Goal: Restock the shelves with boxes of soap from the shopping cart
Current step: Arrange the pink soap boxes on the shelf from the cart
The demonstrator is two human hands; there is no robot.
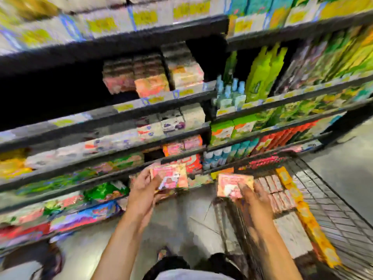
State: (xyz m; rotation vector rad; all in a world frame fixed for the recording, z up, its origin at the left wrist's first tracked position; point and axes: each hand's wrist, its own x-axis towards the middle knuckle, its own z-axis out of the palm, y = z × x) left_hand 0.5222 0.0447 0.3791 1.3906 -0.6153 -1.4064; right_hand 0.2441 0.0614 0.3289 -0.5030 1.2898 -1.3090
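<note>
Left hand point(144, 190): grasping pink box point(170, 176).
Right hand point(255, 199): grasping second box point(232, 186) at cart point(327, 190) edge.
Cart stock point(278, 195): rows remaining.
Shelf point(96, 118): left part unfilled.

Both forearms, the left forearm point(119, 239) and the right forearm point(270, 239), are bare along all of their visible length, and the left hand point(141, 190) and right hand point(254, 201) are bare as well. At the bottom edge a pale, whitish-grey shirt point(191, 275) shows as a rounded patch. Just above it are two dark, black-looking legs of trousers or shorts point(220, 259); blur hides which. Beyond them is a foot in what seems an open sandal point(164, 253), its details too smeared to tell.
</note>
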